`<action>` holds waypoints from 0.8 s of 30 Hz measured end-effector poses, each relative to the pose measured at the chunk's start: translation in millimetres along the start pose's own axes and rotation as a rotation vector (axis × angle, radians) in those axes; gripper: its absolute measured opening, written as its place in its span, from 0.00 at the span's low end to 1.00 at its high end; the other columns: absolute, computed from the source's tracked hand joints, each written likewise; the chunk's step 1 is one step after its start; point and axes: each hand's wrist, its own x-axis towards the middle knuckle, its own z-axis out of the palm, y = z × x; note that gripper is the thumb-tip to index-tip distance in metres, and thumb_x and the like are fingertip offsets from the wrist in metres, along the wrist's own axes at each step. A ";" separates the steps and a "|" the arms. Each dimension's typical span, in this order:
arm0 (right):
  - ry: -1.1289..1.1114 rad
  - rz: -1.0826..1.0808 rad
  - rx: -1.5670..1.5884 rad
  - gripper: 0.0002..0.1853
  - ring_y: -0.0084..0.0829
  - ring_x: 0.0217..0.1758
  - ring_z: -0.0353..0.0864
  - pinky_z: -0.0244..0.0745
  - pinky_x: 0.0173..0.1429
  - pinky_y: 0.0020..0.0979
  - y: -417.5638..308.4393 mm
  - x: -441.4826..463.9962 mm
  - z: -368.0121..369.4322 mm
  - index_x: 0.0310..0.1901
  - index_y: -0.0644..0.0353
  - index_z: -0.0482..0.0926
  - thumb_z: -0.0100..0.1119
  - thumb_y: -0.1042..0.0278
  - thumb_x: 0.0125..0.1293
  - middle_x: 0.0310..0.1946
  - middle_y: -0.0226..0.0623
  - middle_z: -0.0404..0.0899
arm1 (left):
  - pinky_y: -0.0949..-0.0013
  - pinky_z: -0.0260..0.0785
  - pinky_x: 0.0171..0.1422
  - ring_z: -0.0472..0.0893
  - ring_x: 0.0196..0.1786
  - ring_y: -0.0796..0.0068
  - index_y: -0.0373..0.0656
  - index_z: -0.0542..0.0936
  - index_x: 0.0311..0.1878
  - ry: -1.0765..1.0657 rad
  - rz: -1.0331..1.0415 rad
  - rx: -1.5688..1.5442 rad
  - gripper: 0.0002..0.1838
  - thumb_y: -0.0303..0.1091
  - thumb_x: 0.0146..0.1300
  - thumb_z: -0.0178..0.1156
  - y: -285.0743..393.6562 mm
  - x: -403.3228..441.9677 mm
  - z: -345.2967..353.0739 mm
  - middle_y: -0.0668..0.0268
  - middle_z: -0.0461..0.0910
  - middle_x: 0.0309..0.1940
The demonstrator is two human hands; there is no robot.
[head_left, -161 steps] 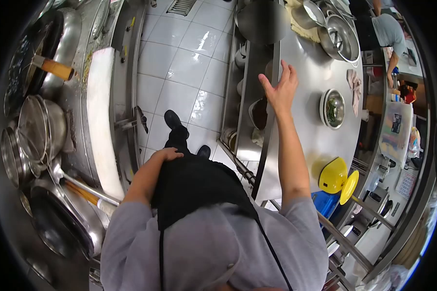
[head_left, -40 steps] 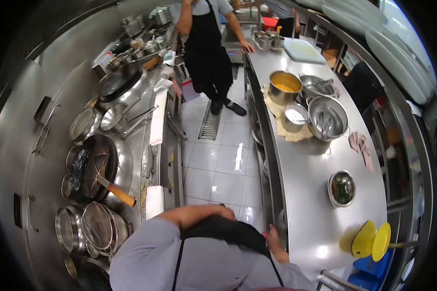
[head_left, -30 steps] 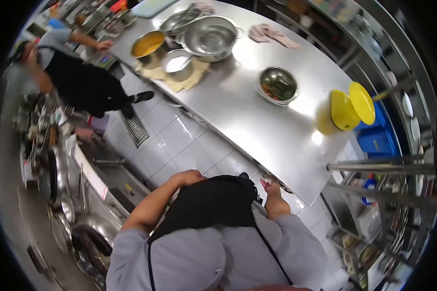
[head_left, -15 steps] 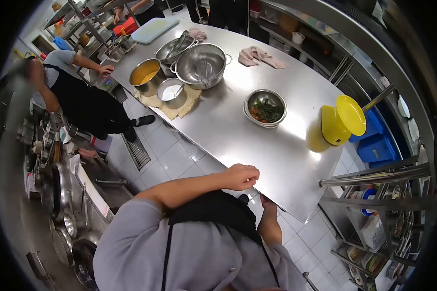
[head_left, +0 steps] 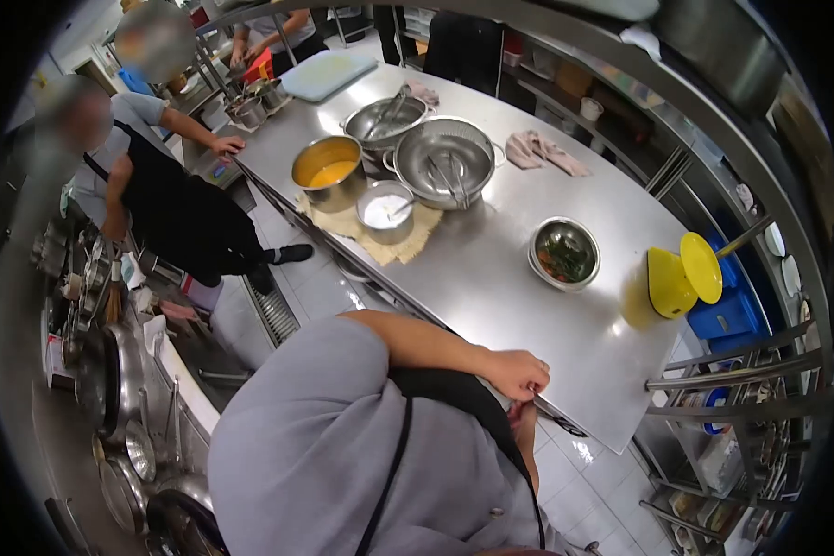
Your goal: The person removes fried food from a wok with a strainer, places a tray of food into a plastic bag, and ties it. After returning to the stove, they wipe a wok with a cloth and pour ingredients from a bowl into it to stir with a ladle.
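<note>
My left hand [head_left: 518,374] is closed at the near edge of the steel table, fingers curled down. Just below it, my right hand [head_left: 521,413] is partly hidden by the left hand and the apron, its visible fingers bent inward. Beside both hands a slim dark object with a looped end [head_left: 568,424] sticks out to the right along the table edge; its kind is unclear. Farther in on the table [head_left: 491,269] stands a steel bowl [head_left: 591,273] with leafy greens and orange-red pieces. A yellow scale [head_left: 672,283] with a round plate is to its right.
A colander [head_left: 463,190] with tongs inside, another steel bowl [head_left: 371,120], a pot of orange liquid [head_left: 335,190] and a small pot of white stuff [head_left: 385,232] stand at the left on a cloth [head_left: 412,246]. A co-worker [head_left: 167,204] leans a hand on the table corner.
My view has shifted, so the table sits lower and farther right. My hands have come together at the table edge, and the dark looped object now shows beside them.
</note>
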 end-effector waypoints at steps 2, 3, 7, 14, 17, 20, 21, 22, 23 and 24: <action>0.059 -0.071 -0.171 0.19 0.22 0.41 0.75 0.72 0.41 0.27 6.2 -39.0 8.7 0.36 0.52 0.77 0.42 0.48 0.75 0.36 0.36 0.77 | 0.58 0.72 0.37 0.79 0.33 0.58 0.42 0.78 0.31 0.000 0.041 -0.033 0.07 0.32 0.48 0.62 -3.8 -0.4 1.7 0.60 0.77 0.30; 0.081 -0.076 -0.203 0.19 0.22 0.41 0.75 0.73 0.42 0.27 9.1 -52.9 13.6 0.37 0.52 0.77 0.43 0.48 0.75 0.36 0.36 0.77 | 0.58 0.72 0.36 0.79 0.33 0.58 0.42 0.78 0.31 0.011 0.072 -0.043 0.07 0.32 0.48 0.62 -7.8 -0.7 3.2 0.60 0.77 0.30; 0.133 -0.045 -0.203 0.18 0.23 0.42 0.76 0.73 0.43 0.28 12.1 -75.8 31.1 0.38 0.52 0.77 0.44 0.49 0.75 0.37 0.37 0.78 | 0.57 0.71 0.36 0.79 0.32 0.57 0.42 0.78 0.29 0.026 0.112 -0.086 0.06 0.32 0.48 0.62 -8.1 -2.9 0.3 0.59 0.77 0.29; 0.118 -0.009 -0.266 0.16 0.25 0.44 0.76 0.74 0.46 0.30 -7.9 -60.6 82.4 0.40 0.53 0.77 0.46 0.51 0.74 0.39 0.37 0.78 | 0.58 0.70 0.36 0.79 0.32 0.59 0.43 0.78 0.26 0.030 0.145 -0.052 0.07 0.34 0.54 0.63 -7.2 -21.0 -3.0 0.62 0.76 0.26; 0.088 0.013 -0.306 0.16 0.26 0.45 0.77 0.74 0.47 0.31 -16.3 -49.4 98.6 0.41 0.53 0.77 0.47 0.51 0.74 0.40 0.37 0.79 | 0.57 0.70 0.35 0.78 0.31 0.58 0.42 0.76 0.25 0.110 0.106 -0.022 0.09 0.35 0.54 0.62 -9.6 -34.0 -12.6 0.61 0.75 0.24; 0.036 0.027 -0.348 0.15 0.27 0.46 0.77 0.74 0.48 0.32 -26.0 -37.3 110.2 0.42 0.54 0.77 0.47 0.52 0.73 0.41 0.37 0.79 | 0.56 0.69 0.34 0.77 0.29 0.56 0.41 0.74 0.24 0.235 0.047 0.086 0.11 0.36 0.56 0.61 -11.6 -45.3 -27.0 0.60 0.74 0.22; 0.018 0.030 -0.358 0.15 0.27 0.46 0.77 0.75 0.48 0.32 -29.0 -34.9 111.7 0.43 0.54 0.77 0.48 0.52 0.73 0.41 0.37 0.79 | 0.56 0.69 0.33 0.77 0.28 0.56 0.41 0.73 0.23 0.266 0.022 0.107 0.11 0.36 0.56 0.61 -9.7 -48.2 -29.7 0.60 0.74 0.23; 0.000 0.036 -0.371 0.15 0.27 0.47 0.77 0.75 0.49 0.32 -31.5 -32.7 113.2 0.43 0.54 0.77 0.48 0.52 0.73 0.42 0.37 0.79 | 0.56 0.69 0.33 0.77 0.28 0.55 0.42 0.73 0.23 0.296 -0.004 0.129 0.12 0.36 0.57 0.61 -7.2 -51.4 -33.8 0.59 0.74 0.23; -0.020 0.043 -0.378 0.15 0.28 0.47 0.77 0.75 0.49 0.32 -34.0 -30.3 115.0 0.43 0.54 0.77 0.48 0.53 0.73 0.42 0.37 0.79 | 0.55 0.69 0.32 0.77 0.28 0.55 0.42 0.72 0.23 0.324 -0.031 0.153 0.12 0.36 0.57 0.60 -5.4 -53.9 -37.4 0.59 0.74 0.23; -0.038 0.047 -0.388 0.14 0.28 0.47 0.77 0.75 0.49 0.33 -36.7 -27.7 116.5 0.44 0.54 0.77 0.49 0.53 0.73 0.42 0.37 0.79 | 0.55 0.69 0.32 0.77 0.28 0.54 0.42 0.72 0.23 0.320 -0.035 0.203 0.12 0.36 0.58 0.60 -4.8 -54.6 -37.1 0.59 0.74 0.23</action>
